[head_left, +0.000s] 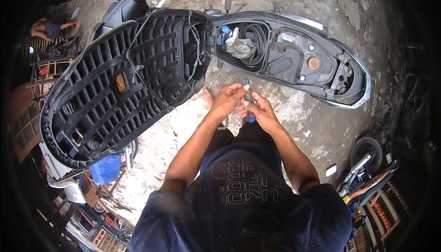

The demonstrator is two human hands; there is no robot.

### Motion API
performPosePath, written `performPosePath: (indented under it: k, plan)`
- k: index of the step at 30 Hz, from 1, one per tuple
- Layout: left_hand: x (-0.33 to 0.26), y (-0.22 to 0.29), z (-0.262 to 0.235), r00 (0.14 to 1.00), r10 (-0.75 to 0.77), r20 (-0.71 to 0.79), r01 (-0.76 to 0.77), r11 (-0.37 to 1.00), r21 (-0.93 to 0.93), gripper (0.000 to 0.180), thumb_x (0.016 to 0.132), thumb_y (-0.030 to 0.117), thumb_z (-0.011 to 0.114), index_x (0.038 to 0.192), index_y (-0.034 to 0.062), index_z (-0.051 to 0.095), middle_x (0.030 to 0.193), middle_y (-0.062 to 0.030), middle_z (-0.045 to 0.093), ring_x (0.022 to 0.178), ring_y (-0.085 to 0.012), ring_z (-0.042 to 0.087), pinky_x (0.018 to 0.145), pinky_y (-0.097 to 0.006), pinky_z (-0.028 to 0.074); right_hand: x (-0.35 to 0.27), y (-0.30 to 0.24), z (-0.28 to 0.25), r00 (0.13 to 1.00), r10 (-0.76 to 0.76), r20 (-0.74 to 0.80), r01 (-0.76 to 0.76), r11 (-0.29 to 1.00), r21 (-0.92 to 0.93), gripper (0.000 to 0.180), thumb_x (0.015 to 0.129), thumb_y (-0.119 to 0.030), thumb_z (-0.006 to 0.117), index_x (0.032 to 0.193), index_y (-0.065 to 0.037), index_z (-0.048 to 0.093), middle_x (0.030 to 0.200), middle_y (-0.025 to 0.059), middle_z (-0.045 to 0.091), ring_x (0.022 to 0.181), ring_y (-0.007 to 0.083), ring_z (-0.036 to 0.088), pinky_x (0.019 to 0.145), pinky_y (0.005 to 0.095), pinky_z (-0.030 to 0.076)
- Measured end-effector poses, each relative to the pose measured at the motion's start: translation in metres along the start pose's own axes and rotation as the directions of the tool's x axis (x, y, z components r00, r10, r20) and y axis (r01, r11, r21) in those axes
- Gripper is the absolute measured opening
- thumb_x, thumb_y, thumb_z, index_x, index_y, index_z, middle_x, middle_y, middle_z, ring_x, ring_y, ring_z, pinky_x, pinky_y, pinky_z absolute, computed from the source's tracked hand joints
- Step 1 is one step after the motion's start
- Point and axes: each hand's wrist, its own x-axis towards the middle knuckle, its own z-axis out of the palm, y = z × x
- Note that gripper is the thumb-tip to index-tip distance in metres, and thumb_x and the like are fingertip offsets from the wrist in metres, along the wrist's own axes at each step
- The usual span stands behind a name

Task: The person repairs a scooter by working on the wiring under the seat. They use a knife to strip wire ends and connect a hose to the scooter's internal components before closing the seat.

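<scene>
In front of my body both hands hold a narrow dark grey tool (249, 97) with a blue lower end; its exact kind I cannot make out. My left hand (227, 100) pinches its upper part between thumb and fingers. Lower down, my right hand (260, 111) is closed around it. Just beyond my hands is the open storage compartment (265, 26) of a scooter. Inside lie a coiled black hose or cable (260, 45), a crumpled pale plastic bag (240, 46) and something blue-capped (225, 30). The scooter's seat (151, 70) is tipped up to the left, its black ribbed underside showing.
A round brown cap (313, 63) sits behind the compartment on the scooter's body. A blue cloth (105, 169) hangs at lower left. Another motorbike's wheel (366, 154) stands at right. A person (46, 29) is at far upper left. The concrete floor (294, 109) is rough and stained.
</scene>
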Motion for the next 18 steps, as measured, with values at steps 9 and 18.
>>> performPosePath:
  k: [9, 18]
  plan:
    - [-0.050, 0.016, -0.017, 0.990, -0.013, -0.138, 0.011, 1.000, -0.017, 0.046, 0.106, 0.045, 0.045, 0.103, 0.0042, 0.064, 0.075, -0.0054, 0.060, 0.045, -0.0069, 0.035, 0.042, -0.024, 0.027, -0.017, -0.037, 0.035, 0.990, -0.070, -0.121, 0.039, 0.970, -0.241, 0.024, 0.095, -0.023, 0.070, 0.106, -0.003, 0.067, 0.073, 0.0000, 0.063, 0.056, 0.0060, 0.052, 0.048, 0.0250, 0.043]
    - [-0.087, 0.046, -0.016, 0.984, 0.179, 0.014, -0.178, 0.983, -0.047, 0.034, 0.102, 0.035, 0.053, 0.115, 0.0057, 0.065, 0.089, -0.0056, 0.069, 0.053, -0.0078, 0.048, 0.043, -0.022, 0.032, -0.022, -0.054, 0.061, 0.960, -0.276, -0.036, 0.264, 0.944, -0.199, 0.016, 0.097, -0.016, 0.069, 0.104, -0.002, 0.070, 0.076, 0.0033, 0.068, 0.055, 0.0045, 0.053, 0.049, 0.0222, 0.045]
